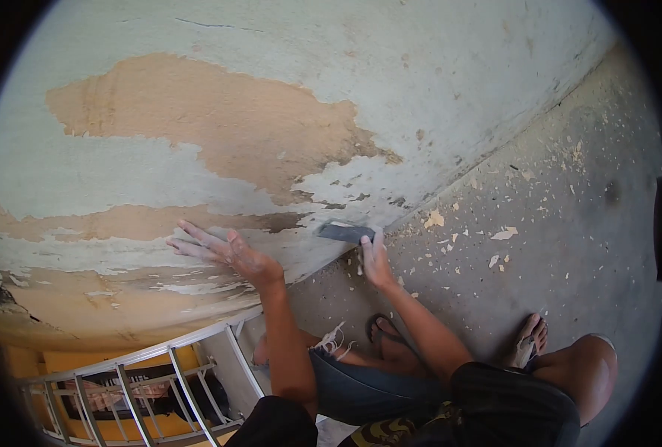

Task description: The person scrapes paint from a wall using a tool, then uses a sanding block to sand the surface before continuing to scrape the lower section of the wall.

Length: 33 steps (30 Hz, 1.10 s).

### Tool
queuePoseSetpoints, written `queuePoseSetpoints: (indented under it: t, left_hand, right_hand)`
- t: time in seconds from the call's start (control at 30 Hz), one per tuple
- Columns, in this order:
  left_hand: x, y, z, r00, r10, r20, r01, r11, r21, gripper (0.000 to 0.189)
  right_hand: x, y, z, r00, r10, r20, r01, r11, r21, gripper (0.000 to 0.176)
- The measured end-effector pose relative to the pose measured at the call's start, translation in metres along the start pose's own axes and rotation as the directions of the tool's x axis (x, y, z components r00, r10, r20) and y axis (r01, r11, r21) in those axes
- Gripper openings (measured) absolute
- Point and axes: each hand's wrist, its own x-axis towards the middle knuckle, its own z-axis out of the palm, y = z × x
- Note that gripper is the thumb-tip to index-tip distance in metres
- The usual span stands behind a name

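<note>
A wall (256,52) with pale green paint shows large bare patches of orange-tan plaster (204,112) with ragged edges. My left hand (230,253) is at the lower part of this wall, fingers stretched out and dusted white, overlapping a bare strip in the view. In my right hand (376,257) is a flat dark-grey rectangular piece (346,232), gripped at its right end by thumb and fingers. Its long side lies close along the painted surface, low down near the floor. Small dark flaked spots (357,197) mark the paint just above it.
Paint flakes (504,233) litter the grey concrete floor (584,283) on the right. An aluminium ladder (126,395) lies at lower left, with a yellow container (63,361) and dark items behind its rungs. My sandalled feet (528,339) and bent knees are close to the wall.
</note>
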Motion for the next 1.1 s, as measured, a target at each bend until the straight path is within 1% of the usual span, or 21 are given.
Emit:
queuePoseSetpoints:
  t: [0.07, 0.13, 0.2, 0.23, 0.27, 0.3, 0.33, 0.4, 0.47, 0.57, 0.6, 0.67, 0.7, 0.73, 0.8, 0.87, 0.93, 0.97, 1.0, 1.03, 1.1]
  left_hand:
    - [0.004, 0.003, 0.003, 1.000, -0.013, -0.016, 0.013, 1.000, 0.025, 0.077]
    - [0.006, 0.001, 0.006, 0.999, -0.008, -0.037, 0.009, 0.999, 0.036, 0.078]
    - [0.008, 0.000, 0.008, 0.998, 0.002, -0.058, 0.000, 0.999, 0.042, 0.078]
    - [0.008, -0.001, 0.009, 0.998, 0.002, -0.064, -0.001, 1.000, 0.007, 0.079]
    - [0.006, -0.002, 0.009, 0.998, -0.005, -0.063, 0.004, 1.000, -0.020, 0.079]
    - [0.003, -0.003, 0.007, 0.999, -0.011, -0.047, 0.011, 1.000, -0.011, 0.079]
    - [0.002, -0.003, 0.005, 0.999, -0.005, -0.041, 0.006, 1.000, 0.004, 0.079]
    - [0.004, -0.002, 0.006, 0.999, 0.012, -0.046, -0.012, 1.000, 0.008, 0.079]
    - [0.005, -0.002, 0.007, 0.999, 0.004, -0.052, -0.002, 0.999, 0.036, 0.078]
    - [0.006, -0.003, 0.008, 0.998, 0.001, -0.063, 0.001, 0.999, 0.034, 0.077]
    - [0.008, -0.003, 0.010, 0.998, 0.001, -0.057, 0.001, 0.999, 0.036, 0.077]
    - [0.004, 0.003, 0.004, 1.000, -0.004, -0.028, 0.004, 1.000, 0.007, 0.078]
    - [0.002, 0.003, 0.005, 1.000, -0.004, -0.021, 0.005, 1.000, 0.009, 0.078]
    - [0.003, 0.002, 0.006, 0.999, -0.011, -0.033, 0.012, 1.000, 0.013, 0.078]
    - [0.006, 0.000, 0.007, 0.998, -0.018, -0.061, 0.018, 1.000, 0.013, 0.077]
    - [0.006, -0.003, 0.009, 0.997, 0.020, -0.074, -0.017, 0.999, 0.051, 0.076]
    - [0.009, -0.002, 0.010, 0.997, 0.019, -0.074, -0.018, 1.000, 0.006, 0.076]
    - [0.005, -0.002, 0.008, 0.998, 0.003, -0.061, -0.004, 1.000, -0.024, 0.075]
    - [0.001, -0.001, 0.004, 0.999, -0.007, -0.040, 0.006, 1.000, -0.012, 0.075]
    - [0.001, 0.001, 0.004, 0.999, 0.004, -0.034, -0.004, 1.000, 0.015, 0.075]
    - [0.003, 0.003, 0.004, 0.999, 0.023, -0.035, -0.022, 0.999, 0.038, 0.074]
  right_hand:
    - [0.011, -0.050, -0.009, 0.924, 0.311, 0.222, -0.340, 0.934, 0.108, 0.038]
    - [0.009, -0.009, -0.012, 0.952, 0.260, 0.159, -0.284, 0.946, 0.155, 0.039]
    - [0.010, 0.013, -0.027, 0.982, 0.173, 0.075, -0.179, 0.981, 0.072, 0.041]
    - [0.015, 0.051, -0.015, 0.985, -0.158, -0.076, 0.157, 0.987, -0.017, 0.041]
    - [0.019, 0.024, -0.017, 0.985, -0.152, -0.080, 0.151, 0.988, -0.018, 0.041]
    - [0.017, -0.002, -0.018, 0.995, 0.071, 0.064, -0.076, 0.994, 0.081, 0.041]
    - [0.016, -0.023, -0.021, 0.936, 0.274, 0.223, -0.310, 0.940, 0.146, 0.041]
    - [0.020, -0.014, -0.018, 0.942, 0.252, 0.221, -0.276, 0.957, 0.087, 0.040]
    - [0.025, -0.017, -0.034, 0.931, 0.316, 0.182, -0.346, 0.924, 0.165, 0.038]
    - [0.018, 0.001, -0.048, 0.971, 0.226, 0.080, -0.235, 0.965, 0.117, 0.039]
    - [0.023, 0.012, -0.039, 0.969, 0.232, 0.080, -0.241, 0.964, 0.117, 0.039]
    - [0.018, 0.034, -0.016, 0.991, -0.135, -0.003, 0.134, 0.983, -0.129, 0.039]
    - [0.015, 0.038, -0.007, 0.999, -0.012, 0.038, 0.016, 0.993, -0.114, 0.040]
    - [0.015, 0.028, -0.011, 0.999, -0.015, 0.035, 0.019, 0.994, -0.111, 0.040]
    - [0.018, -0.006, -0.029, 0.924, 0.339, 0.178, -0.356, 0.931, 0.076, 0.043]
    - [0.015, -0.012, -0.044, 0.914, 0.364, 0.179, -0.388, 0.913, 0.124, 0.043]
    - [0.020, 0.003, -0.037, 0.899, 0.401, 0.174, -0.429, 0.887, 0.173, 0.043]
    - [0.022, 0.032, -0.020, 0.990, 0.126, 0.070, -0.131, 0.988, 0.077, 0.042]
    - [0.016, 0.048, -0.009, 0.986, -0.165, 0.007, 0.165, 0.985, -0.050, 0.041]
    - [0.013, -0.009, -0.017, 0.984, 0.124, 0.128, -0.143, 0.978, 0.154, 0.041]
    - [0.015, -0.001, -0.019, 0.978, 0.163, 0.132, -0.184, 0.968, 0.169, 0.041]
